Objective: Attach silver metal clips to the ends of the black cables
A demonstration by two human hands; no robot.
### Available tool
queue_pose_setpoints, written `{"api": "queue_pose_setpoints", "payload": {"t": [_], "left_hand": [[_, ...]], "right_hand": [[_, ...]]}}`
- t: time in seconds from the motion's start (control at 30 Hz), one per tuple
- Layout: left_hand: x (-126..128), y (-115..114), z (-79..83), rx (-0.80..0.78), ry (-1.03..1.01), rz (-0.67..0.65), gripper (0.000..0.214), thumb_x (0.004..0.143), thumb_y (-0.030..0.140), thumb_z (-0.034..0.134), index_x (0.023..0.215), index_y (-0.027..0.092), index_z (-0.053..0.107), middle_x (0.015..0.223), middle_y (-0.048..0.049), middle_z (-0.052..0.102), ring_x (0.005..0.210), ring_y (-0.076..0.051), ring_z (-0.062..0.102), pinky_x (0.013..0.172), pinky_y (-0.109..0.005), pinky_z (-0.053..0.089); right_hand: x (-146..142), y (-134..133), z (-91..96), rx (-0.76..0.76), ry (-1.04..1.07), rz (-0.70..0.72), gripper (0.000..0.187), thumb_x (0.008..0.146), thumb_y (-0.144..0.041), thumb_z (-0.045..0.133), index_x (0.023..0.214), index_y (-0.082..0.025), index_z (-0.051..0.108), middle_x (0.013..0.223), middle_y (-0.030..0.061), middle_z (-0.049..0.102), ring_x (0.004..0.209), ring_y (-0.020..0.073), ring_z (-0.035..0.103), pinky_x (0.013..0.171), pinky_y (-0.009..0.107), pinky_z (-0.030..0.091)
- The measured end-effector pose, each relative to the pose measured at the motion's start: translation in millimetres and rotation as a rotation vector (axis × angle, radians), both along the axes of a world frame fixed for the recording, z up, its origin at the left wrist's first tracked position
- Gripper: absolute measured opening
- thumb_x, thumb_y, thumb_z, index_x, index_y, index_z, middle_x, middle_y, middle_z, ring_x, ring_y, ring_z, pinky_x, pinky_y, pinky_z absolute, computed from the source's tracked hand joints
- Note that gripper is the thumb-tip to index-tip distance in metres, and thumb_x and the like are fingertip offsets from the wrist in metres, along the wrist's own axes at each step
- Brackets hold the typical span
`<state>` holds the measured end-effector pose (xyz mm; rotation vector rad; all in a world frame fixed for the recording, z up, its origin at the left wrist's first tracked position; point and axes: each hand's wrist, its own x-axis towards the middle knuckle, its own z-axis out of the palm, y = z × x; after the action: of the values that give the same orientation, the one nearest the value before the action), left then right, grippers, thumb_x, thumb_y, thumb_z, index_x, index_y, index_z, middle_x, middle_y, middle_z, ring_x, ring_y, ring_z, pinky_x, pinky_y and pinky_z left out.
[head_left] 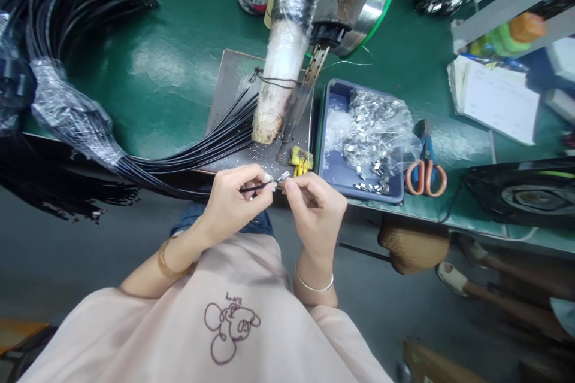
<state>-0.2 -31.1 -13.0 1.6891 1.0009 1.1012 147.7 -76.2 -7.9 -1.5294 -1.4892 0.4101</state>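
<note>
My left hand [236,198] pinches a thin black cable [252,189] near its end, over the table's front edge. A small silvery metal connector [283,176] sits at the cable's tip, between both hands. My right hand [317,203] is closed, thumb and forefinger pinched at the connector's right side; their tips partly hide it. Just beyond the fingers lies a yellow piece [302,160] on a grey metal plate [229,81]. A bundle of black cables [193,155] runs from the left onto this plate.
Above the plate hang a wrapped white tube [283,69] and a slotted metal nozzle [305,93]. Right of them are a blue tray [331,182] of bagged metal connectors, pliers [425,146], orange-handled scissors [426,179] and a black fan [525,194]. A wire spool [366,21] stands behind.
</note>
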Motion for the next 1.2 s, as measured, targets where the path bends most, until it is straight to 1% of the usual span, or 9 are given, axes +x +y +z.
{"api": "queue_pose_setpoints", "payload": {"t": [0.2,0.43,0.57,0.7,0.83,0.93,1.0,1.1,1.2], "left_hand": [[0.9,-0.6,-1.2,0.027,-0.002,0.001,0.019,0.079,0.009,0.062,0.065,0.018,0.054,0.055,0.0084,0.043,0.047,-0.005,0.035,0.045,-0.019,0.031],[-0.3,-0.3,-2.4,0.079,0.021,-0.004,0.021,0.08,0.008,0.062,0.064,0.017,0.052,0.055,0.0087,0.043,0.048,-0.005,0.036,0.047,-0.018,0.031],[-2.5,0.5,0.2,-0.059,-0.022,-0.068,0.018,0.082,0.012,0.062,0.066,0.016,0.057,0.056,0.0071,0.047,0.05,-0.005,0.038,0.046,-0.017,0.031],[-7.3,1.5,3.6,-0.203,-0.075,-0.148,0.015,0.087,0.018,0.062,0.073,0.014,0.064,0.061,0.0033,0.056,0.054,-0.007,0.047,0.05,-0.017,0.04],[-11.3,1.7,4.1,-0.037,-0.06,-0.181,0.012,0.086,0.012,0.065,0.075,0.013,0.068,0.062,0.0035,0.057,0.054,-0.006,0.043,0.051,-0.017,0.037],[-11.1,1.4,1.7,0.088,-0.039,-0.152,0.01,0.085,0.01,0.067,0.079,0.013,0.074,0.061,0.003,0.059,0.052,-0.006,0.041,0.052,-0.019,0.038],[-9.8,2.2,-0.3,0.004,-0.076,-0.127,0.01,0.086,0.014,0.068,0.082,0.013,0.077,0.066,-0.0005,0.068,0.054,-0.007,0.049,0.055,-0.019,0.045],[-7.9,5.8,-1.6,-0.25,-0.207,-0.103,0.01,0.082,0.021,0.074,0.083,0.014,0.08,0.079,-0.0061,0.078,0.066,-0.013,0.066,0.064,-0.022,0.055],[-6.5,11.1,0.1,-0.388,-0.294,-0.117,0.009,0.077,0.022,0.075,0.076,0.014,0.079,0.075,-0.0048,0.078,0.064,-0.013,0.067,0.062,-0.022,0.056]], "right_hand": [[0.4,-0.6,0.1,-0.016,0.021,0.027,0.026,0.097,-0.021,0.061,0.072,-0.02,0.065,0.063,-0.0034,0.061,0.057,0.0101,0.053,0.055,0.024,0.041],[-2.9,1.3,-4.9,0.057,-0.071,0.011,0.026,0.097,-0.02,0.063,0.07,-0.02,0.061,0.062,-0.0059,0.056,0.053,0.0076,0.044,0.052,0.023,0.035],[-1.2,0.5,-8.3,0.111,-0.098,-0.006,0.025,0.096,-0.021,0.065,0.071,-0.021,0.062,0.063,-0.0055,0.058,0.054,0.0077,0.046,0.054,0.024,0.037],[6.3,-0.4,-6.3,0.109,0.019,-0.029,0.006,0.096,-0.027,0.066,0.095,-0.023,0.071,0.075,-0.004,0.066,0.05,0.0078,0.044,0.051,0.024,0.037],[10.7,2.7,2.3,-0.002,-0.008,0.09,0.024,0.095,-0.024,0.065,0.071,-0.02,0.062,0.06,-0.0068,0.051,0.05,0.0076,0.041,0.049,0.023,0.033],[10.0,3.8,5.1,-0.017,-0.045,0.09,0.032,0.094,-0.022,0.065,0.064,-0.02,0.054,0.056,-0.0083,0.043,0.048,0.0063,0.036,0.048,0.023,0.031],[8.9,2.5,3.1,0.049,-0.034,0.027,0.023,0.093,-0.024,0.068,0.072,-0.021,0.059,0.057,-0.0092,0.045,0.046,0.0058,0.036,0.047,0.022,0.031],[7.8,-0.4,-2.6,0.204,0.053,-0.097,0.007,0.094,-0.028,0.069,0.092,-0.023,0.065,0.062,-0.0097,0.051,0.044,0.0055,0.041,0.043,0.02,0.032],[7.4,-0.6,-7.3,0.342,0.064,-0.183,0.006,0.096,-0.026,0.066,0.091,-0.023,0.063,0.068,-0.0083,0.057,0.047,0.005,0.048,0.043,0.019,0.034]]}}
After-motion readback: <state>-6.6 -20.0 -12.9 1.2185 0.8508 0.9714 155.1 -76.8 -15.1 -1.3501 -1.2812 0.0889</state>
